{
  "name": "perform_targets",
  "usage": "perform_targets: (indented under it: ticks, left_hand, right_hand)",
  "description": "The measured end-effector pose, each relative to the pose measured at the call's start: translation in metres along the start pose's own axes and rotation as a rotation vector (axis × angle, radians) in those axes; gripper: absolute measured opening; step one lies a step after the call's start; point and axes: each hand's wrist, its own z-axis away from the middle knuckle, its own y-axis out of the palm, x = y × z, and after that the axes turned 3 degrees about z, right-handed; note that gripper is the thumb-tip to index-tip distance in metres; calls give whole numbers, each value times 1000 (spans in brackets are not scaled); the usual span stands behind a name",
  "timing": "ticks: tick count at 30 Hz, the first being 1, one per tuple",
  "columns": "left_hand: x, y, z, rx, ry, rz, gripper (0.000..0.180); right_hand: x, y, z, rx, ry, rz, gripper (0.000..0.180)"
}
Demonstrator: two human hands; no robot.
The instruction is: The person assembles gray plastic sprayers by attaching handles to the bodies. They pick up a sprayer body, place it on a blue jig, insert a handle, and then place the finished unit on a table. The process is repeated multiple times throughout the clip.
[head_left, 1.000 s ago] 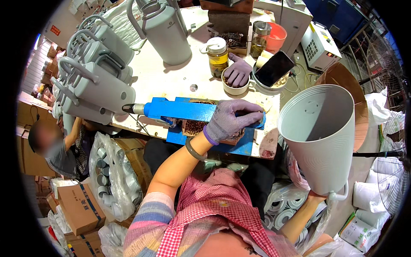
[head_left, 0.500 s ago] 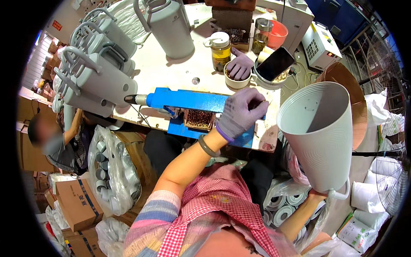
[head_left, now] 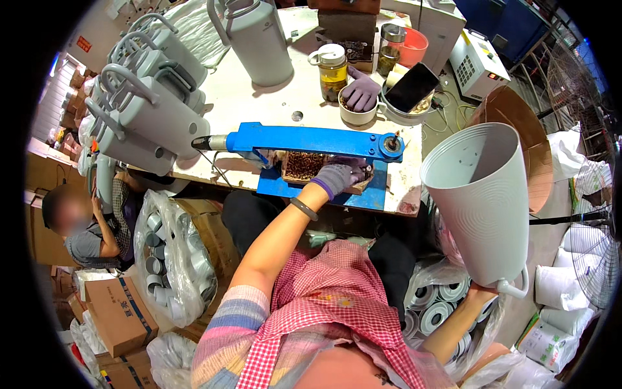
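Observation:
My left hand (head_left: 338,177), in a grey-purple glove, reaches into an open tray of small brass-coloured screws (head_left: 304,166) under the blue machine arm (head_left: 304,140). Its fingers are drawn together, and whatever they pinch is too small to make out. At the machine arm's right end a metal tip (head_left: 391,144) stands upright. My right hand (head_left: 481,295) is bare and closed on the lower end of a large grey plastic jug body (head_left: 479,207), beside its handle (head_left: 516,285). The jug's wide open mouth faces up, and small holes show in its inner wall.
Several grey jugs (head_left: 155,113) crowd the table's left side; another jug (head_left: 258,45) stands behind. A jar (head_left: 332,74), a glove on a cup (head_left: 361,93) and a phone (head_left: 412,86) sit at the back. Bagged grey parts (head_left: 431,311) lie below right. A co-worker (head_left: 91,227) sits left.
My left hand has come down from above the machine arm's right end into the screw tray, uncovering the metal tip. My right hand still holds the jug body in nearly the same place.

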Motion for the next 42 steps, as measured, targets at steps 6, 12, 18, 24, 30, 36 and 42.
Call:
perform_targets:
  ticks: [6,12,18,24,30,36,42]
  left_hand:
    - [30,14,11,-362,236,23,35]
    - [17,-5,29,-450,369,-113,33]
    - [-32,-59,75,-771,686,69,33]
    - [-25,-119,54,-762,655,-69,27]
    - [-13,-125,54,-708,609,29,21]
    - [8,-141,70,-660,545,87,26]
    - [12,-135,75,-743,589,76,21]
  right_hand:
    - [-4,-29,-2,16,-12,-11,61]
    - [-7,-30,-13,147,10,-17,57]
    - [-6,-19,-5,47,-29,6,55]
    - [-6,-6,-3,30,-75,22,41]
    - [-7,-1,-12,-27,-39,27,46]
    - [-1,11,-17,24,-83,78,48]
    - [2,31,-22,24,-83,87,47]
